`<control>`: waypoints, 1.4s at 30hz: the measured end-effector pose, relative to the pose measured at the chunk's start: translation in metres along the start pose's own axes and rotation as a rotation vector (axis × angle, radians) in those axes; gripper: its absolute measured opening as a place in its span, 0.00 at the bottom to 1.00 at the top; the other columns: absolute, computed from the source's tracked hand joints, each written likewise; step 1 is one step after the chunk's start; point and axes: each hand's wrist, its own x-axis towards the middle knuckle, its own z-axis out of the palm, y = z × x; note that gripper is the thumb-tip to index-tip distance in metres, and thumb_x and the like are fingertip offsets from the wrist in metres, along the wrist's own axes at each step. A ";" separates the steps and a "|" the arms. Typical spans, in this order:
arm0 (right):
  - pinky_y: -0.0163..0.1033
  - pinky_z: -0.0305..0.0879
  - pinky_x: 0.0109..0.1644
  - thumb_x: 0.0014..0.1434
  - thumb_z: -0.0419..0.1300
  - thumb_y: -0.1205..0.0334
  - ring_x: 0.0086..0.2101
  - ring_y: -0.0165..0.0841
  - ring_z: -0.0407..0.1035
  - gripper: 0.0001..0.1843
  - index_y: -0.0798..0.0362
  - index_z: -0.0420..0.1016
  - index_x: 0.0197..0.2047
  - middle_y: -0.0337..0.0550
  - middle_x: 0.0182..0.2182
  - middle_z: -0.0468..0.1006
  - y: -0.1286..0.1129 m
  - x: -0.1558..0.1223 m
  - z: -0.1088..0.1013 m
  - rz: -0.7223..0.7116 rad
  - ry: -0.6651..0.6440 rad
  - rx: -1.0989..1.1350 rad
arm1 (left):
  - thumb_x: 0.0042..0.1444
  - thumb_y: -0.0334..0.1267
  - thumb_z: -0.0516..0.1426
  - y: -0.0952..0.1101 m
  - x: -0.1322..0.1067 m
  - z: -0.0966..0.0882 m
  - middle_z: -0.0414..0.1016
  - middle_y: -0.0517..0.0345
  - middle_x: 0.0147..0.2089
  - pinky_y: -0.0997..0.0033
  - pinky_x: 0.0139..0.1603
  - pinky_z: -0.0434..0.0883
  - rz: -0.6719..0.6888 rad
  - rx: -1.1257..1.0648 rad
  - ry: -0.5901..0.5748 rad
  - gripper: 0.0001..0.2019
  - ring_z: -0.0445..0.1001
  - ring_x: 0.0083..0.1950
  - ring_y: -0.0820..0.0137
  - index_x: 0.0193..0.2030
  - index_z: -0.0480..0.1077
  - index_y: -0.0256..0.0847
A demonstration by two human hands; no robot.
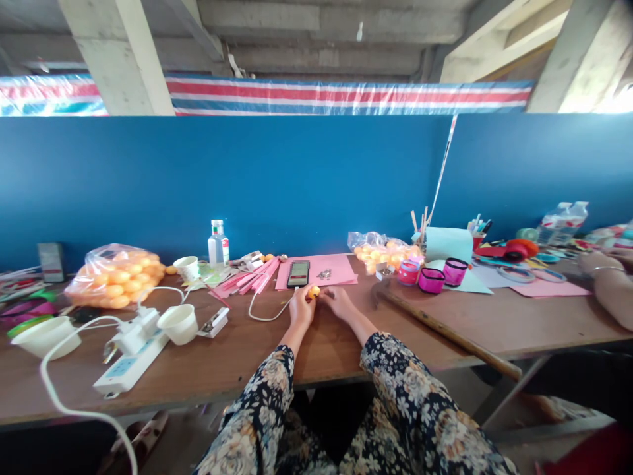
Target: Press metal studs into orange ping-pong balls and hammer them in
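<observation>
My left hand [299,309] is closed on a small orange ball [314,291], which looks like a table tennis ball, just above the table's middle. Close by on the ball's right, my right hand [340,305] has its fingers pinched together; whatever they hold is too small to make out. Just beyond the hands, a phone [299,273] with a white cable lies on pink sheets [339,262]. A little heap of small metal pieces [324,274] rests on the same sheets.
Bags of orange balls [116,280] stand left and right at the back. Nearer on the left are a power strip [131,363] and paper cups [179,324]. A long wooden-handled tool [445,333] crosses the right side. Another person's arm [610,287] rests at far right.
</observation>
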 end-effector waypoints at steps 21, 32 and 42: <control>0.37 0.64 0.36 0.52 0.55 0.63 0.30 0.35 0.70 0.08 0.58 0.74 0.30 0.45 0.29 0.78 0.001 -0.001 0.000 -0.002 -0.002 -0.029 | 0.45 0.25 0.55 -0.001 0.001 0.000 0.74 0.51 0.43 0.65 0.45 0.70 0.016 0.016 -0.016 0.21 0.73 0.42 0.66 0.48 0.69 0.40; 0.37 0.64 0.37 0.52 0.55 0.63 0.31 0.35 0.70 0.09 0.58 0.74 0.30 0.45 0.29 0.78 -0.002 -0.001 -0.001 0.001 -0.012 -0.031 | 0.46 0.26 0.55 0.002 0.000 -0.001 0.74 0.51 0.43 0.65 0.45 0.70 0.015 0.004 -0.012 0.20 0.73 0.42 0.66 0.47 0.70 0.40; 0.37 0.64 0.37 0.52 0.55 0.63 0.31 0.36 0.71 0.08 0.57 0.74 0.30 0.45 0.29 0.79 -0.004 -0.001 -0.001 0.010 -0.006 -0.038 | 0.45 0.25 0.56 0.000 0.001 0.000 0.75 0.52 0.42 0.65 0.44 0.70 0.009 -0.004 -0.004 0.20 0.74 0.41 0.66 0.47 0.70 0.41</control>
